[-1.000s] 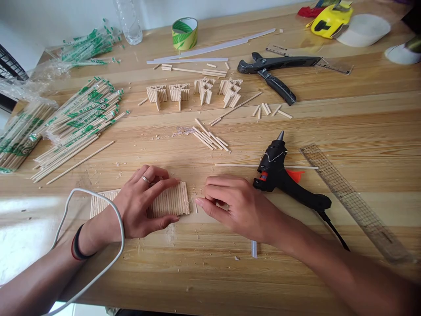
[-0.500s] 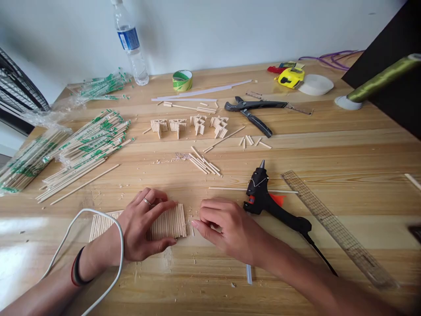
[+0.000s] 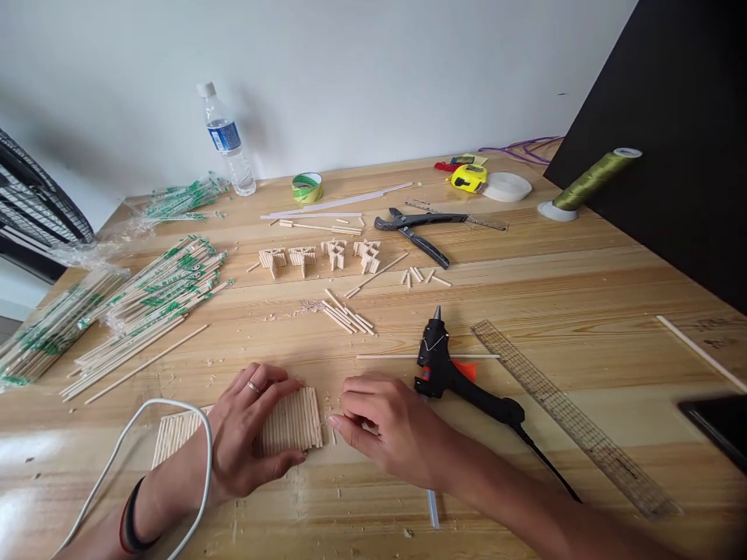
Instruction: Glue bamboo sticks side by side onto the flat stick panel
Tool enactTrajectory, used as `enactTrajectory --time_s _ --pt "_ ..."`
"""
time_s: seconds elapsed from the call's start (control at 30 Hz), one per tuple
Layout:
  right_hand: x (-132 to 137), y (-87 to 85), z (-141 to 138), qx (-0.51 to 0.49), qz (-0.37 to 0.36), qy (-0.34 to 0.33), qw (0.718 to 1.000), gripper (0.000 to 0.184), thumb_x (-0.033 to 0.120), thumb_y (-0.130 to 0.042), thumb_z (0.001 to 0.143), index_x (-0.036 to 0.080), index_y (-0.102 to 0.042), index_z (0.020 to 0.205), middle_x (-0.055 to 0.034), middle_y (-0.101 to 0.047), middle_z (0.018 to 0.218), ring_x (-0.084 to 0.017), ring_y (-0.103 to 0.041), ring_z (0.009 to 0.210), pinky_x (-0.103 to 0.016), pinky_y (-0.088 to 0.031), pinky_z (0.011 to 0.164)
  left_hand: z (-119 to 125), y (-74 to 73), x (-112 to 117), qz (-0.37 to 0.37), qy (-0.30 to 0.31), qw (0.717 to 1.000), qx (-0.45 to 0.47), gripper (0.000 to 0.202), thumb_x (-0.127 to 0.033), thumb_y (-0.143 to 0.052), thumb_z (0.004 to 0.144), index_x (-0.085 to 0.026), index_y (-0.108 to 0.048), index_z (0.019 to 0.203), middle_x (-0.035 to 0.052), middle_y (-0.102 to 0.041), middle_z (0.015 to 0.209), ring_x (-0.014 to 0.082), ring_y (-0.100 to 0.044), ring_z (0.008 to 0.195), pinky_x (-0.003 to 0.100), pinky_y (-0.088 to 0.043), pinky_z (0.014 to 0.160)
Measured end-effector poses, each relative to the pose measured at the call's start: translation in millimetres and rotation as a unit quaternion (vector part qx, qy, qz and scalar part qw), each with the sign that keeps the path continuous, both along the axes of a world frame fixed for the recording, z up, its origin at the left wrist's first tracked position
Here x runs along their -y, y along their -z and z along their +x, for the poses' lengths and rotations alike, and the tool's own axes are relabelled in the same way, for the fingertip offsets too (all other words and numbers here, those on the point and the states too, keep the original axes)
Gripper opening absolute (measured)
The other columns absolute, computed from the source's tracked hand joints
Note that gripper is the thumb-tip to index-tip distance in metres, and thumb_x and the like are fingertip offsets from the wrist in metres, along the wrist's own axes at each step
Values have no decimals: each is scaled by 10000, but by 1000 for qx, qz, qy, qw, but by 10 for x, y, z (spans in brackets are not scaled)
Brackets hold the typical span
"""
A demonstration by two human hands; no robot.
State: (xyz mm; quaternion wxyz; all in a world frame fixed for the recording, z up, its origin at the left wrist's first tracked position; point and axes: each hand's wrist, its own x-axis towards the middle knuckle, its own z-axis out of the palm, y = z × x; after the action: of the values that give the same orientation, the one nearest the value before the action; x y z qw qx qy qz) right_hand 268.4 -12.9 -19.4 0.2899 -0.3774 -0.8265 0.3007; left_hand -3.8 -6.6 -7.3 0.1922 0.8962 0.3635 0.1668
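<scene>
My left hand (image 3: 242,435) rests across a flat panel of wooden sticks (image 3: 295,420) laid side by side. Its thumb is at the near edge and its fingers at the far edge, gripping the panel; the palm and wrist cover its middle. Just right of the panel's end, apart from it, my right hand (image 3: 388,428) is closed with thumb and fingers curled together. Whatever it may hold is hidden. A black hot glue gun (image 3: 440,365) lies beyond the right wrist, a clear glue stick (image 3: 433,509) showing below the forearm.
A white cable (image 3: 120,443) loops over my left forearm. Beyond are cut sticks (image 3: 347,315), small stick assemblies (image 3: 335,254), cutters (image 3: 414,229) and a water bottle (image 3: 233,155). Bundled sticks (image 3: 157,280) lie left; a clear ruler (image 3: 572,416) and a dark flat object (image 3: 715,428) lie right.
The head view has tilted up and turned slightly right, so the table's contents sit lower and further left. Both hands keep nearly the same pose beside the panel.
</scene>
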Motion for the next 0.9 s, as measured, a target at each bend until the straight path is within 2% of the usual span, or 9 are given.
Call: enactTrajectory --time_s 0.1,0.23,0.37,0.53,0.67,0.9 --pt "2 1 -2 -1 2 3 1000 385 134 -590 964 216 -384 650 50 -439 655 -125 -400 636 -286 -307 629 4 -10 -1 -10 -5 1000 14 564 -440 -742 933 -207 -508 1390 132 -610 1252 316 -613 1133 449 -542 960" --pt "5 -7 -5 7 5 3 1000 386 138 -591 973 216 -392 651 54 -429 660 -122 -393 631 -287 -306 626 5 -59 -6 -31 -8 998 49 258 -319 -688 981 -213 -472 1074 96 -599 1123 252 -590 1017 389 -527 878" --pt "-2 -17 -11 21 12 3 1000 390 143 -601 974 218 -395 652 51 -435 674 -125 -410 638 -290 -311 623 21 -135 -16 -62 2 997 46 188 -245 -569 1031 -225 -420 919 87 -581 1102 233 -563 984 383 -511 855" --pt "-12 -35 -19 21 11 3 1000 397 122 -600 961 224 -374 651 56 -411 663 -124 -397 627 -286 -300 612 51 -173 -16 -70 7 996 47 164 -141 -488 1030 -212 -477 883 112 -599 1117 251 -558 1041 421 -513 902" --pt "-6 -46 -13 10 5 3 1000 396 124 -590 966 223 -367 656 56 -408 662 -123 -394 627 -287 -298 614 59 -174 -17 -69 8 996 54 172 -125 -461 1036 -204 -525 897 122 -605 1130 262 -556 1079 448 -518 936" --pt "4 -45 -3 10 5 3 1000 401 124 -590 970 221 -366 653 58 -390 667 -120 -392 625 -287 -298 612 66 -253 -26 -86 15 995 44 221 -136 -402 1060 -203 -536 897 109 -595 1179 248 -564 1094 413 -520 963"
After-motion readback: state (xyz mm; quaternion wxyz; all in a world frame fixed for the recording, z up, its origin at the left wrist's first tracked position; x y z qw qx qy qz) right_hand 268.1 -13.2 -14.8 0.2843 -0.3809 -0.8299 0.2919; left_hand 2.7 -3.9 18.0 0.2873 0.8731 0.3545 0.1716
